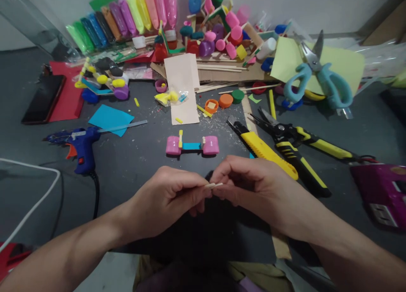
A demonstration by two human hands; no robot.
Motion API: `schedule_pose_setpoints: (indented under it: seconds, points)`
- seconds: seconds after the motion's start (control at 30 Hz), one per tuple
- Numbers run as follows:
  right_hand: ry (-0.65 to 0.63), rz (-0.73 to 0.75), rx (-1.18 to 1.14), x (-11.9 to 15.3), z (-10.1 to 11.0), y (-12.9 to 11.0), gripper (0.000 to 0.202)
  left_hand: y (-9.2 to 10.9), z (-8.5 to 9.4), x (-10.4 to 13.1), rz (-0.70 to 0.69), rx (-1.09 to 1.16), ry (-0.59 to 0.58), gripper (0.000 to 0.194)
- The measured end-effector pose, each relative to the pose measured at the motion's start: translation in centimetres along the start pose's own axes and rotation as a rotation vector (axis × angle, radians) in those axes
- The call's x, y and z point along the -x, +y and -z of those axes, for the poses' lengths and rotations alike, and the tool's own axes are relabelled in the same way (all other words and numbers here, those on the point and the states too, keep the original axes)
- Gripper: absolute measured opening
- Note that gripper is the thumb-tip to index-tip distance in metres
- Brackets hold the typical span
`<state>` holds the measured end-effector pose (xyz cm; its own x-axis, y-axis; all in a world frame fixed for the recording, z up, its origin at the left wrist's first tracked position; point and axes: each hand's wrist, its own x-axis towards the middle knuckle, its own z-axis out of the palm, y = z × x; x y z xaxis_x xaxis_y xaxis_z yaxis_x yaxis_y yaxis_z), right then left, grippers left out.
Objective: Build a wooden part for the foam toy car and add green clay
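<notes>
In the head view, my left hand (176,192) and my right hand (253,184) meet fingertip to fingertip over the near part of the table. Each pinches a short end of pale wooden stick (209,185); whether it is one piece or two I cannot tell, as fingers cover most of it. Just beyond my hands stands a small toy car part (191,146), with pink bottle-cap wheels, a blue strip between them and a yellow upright piece. To the right of it, close to my right hand, lies a yellow utility knife (264,150).
A blue glue gun (84,146) lies left, its cord trailing nearer. Pliers (285,139) and blue-handled scissors (317,72) are on the right. Coloured clay packets (136,12), caps, sticks and cardboard (184,89) line the back. A phone (44,99) rests far left.
</notes>
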<state>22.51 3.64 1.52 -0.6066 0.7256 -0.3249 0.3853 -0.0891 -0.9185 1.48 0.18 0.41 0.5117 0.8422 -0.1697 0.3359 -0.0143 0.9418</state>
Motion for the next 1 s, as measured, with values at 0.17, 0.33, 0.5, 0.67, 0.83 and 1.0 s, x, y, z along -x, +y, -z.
schedule_pose_setpoints:
  seconds: [0.17,0.33,0.5,0.67,0.83,1.0]
  points:
    - [-0.009,-0.041,-0.012,0.03,0.0,-0.05,0.018,0.05,-0.17,-0.12,0.04,0.055,-0.017,0.03]
    - [-0.033,-0.099,-0.135,0.06,0.2,0.01,0.019,0.4,-0.02,-0.02,0.092,0.134,-0.055,0.03]
    - [-0.045,-0.151,-0.283,-0.15,0.3,-0.24,0.023,0.68,0.04,0.05,0.154,0.205,-0.041,0.026]
    - [-0.076,-0.168,-0.343,-0.21,0.32,-0.41,0.023,0.66,-0.13,-0.15,0.12,0.132,-0.009,0.02]
    - [-0.132,-0.186,-0.382,-0.19,0.48,-0.51,0.028,0.4,-0.11,-0.4,0.251,0.513,-0.116,0.019]
    - [-0.168,-0.183,-0.397,-0.38,0.55,-0.48,0.033,0.02,-0.3,-0.55,0.332,0.773,-0.155,0.015]
